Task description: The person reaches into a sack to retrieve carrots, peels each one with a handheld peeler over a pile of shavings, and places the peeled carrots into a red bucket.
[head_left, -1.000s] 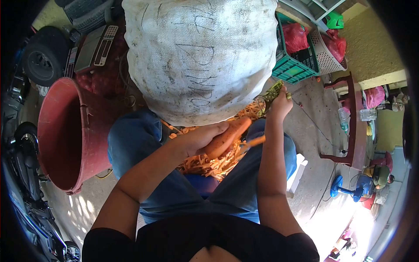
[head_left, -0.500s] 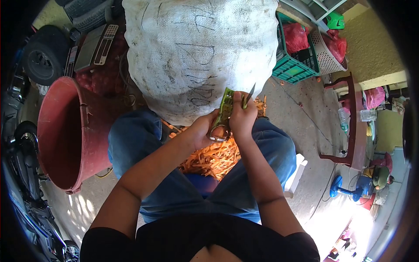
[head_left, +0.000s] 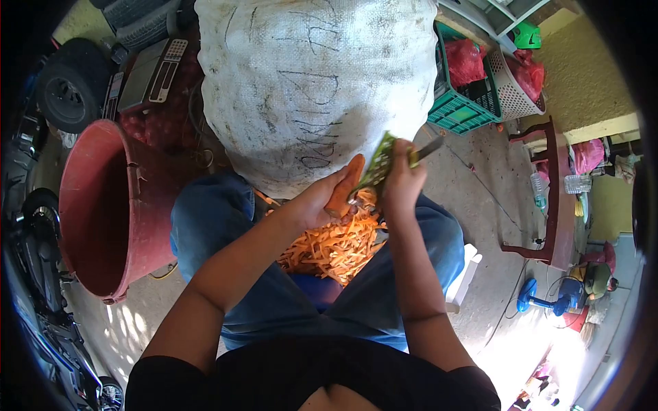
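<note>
In the head view my left hand [head_left: 317, 203] is closed around an orange carrot [head_left: 346, 186], its narrow end pointing up and away from me. My right hand [head_left: 402, 183] grips a green peeler [head_left: 381, 162] with a slotted body, held just right of the carrot. A knife [head_left: 430, 147] also sticks out of the right fist, its dark blade pointing up and right. Orange peelings [head_left: 336, 250] lie heaped between my knees below both hands. Part of a blue container [head_left: 312, 288] shows under the heap.
A big white woven sack [head_left: 308, 89] with handwriting stands right in front of me. At left is a red tub [head_left: 127, 212], with a wheel [head_left: 68, 89] and a scale [head_left: 152, 75] behind it. A green crate [head_left: 462, 106] and a white basket [head_left: 515, 89] stand at upper right.
My right hand and the peeler have moved right, off the carrot, which now shows along its length. The knife has swung further to the right. My left hand stays nearly in place.
</note>
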### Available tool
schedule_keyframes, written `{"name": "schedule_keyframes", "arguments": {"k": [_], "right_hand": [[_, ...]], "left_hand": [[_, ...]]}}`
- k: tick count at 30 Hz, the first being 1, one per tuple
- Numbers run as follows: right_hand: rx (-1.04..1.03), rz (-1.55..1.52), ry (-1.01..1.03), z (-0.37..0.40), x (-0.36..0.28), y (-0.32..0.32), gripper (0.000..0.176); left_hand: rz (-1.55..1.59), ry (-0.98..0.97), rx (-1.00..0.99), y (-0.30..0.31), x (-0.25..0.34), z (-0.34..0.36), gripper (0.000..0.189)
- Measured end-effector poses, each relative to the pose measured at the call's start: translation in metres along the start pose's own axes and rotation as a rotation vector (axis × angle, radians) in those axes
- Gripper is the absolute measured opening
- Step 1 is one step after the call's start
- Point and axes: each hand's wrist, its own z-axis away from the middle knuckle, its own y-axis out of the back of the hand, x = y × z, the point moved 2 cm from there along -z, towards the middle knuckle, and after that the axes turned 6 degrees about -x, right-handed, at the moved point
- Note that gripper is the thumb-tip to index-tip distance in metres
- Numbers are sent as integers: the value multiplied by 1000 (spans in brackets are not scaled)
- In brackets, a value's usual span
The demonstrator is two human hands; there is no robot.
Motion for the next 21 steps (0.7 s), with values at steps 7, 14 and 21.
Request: {"name": "schedule_keyframes", "arguments": {"k": [7,14,21], "right_hand": [[-27,299,260,15,0,-19,24],[347,222,70,-56,15,45,25],[101,-65,-2,-16,-2,10,22]], "left_hand": [[133,-101,212,-11,-6,-3,42],[-211,226,-5,-38,-12,25,41],[89,-17,-99,-10,-2,9,33]]}}
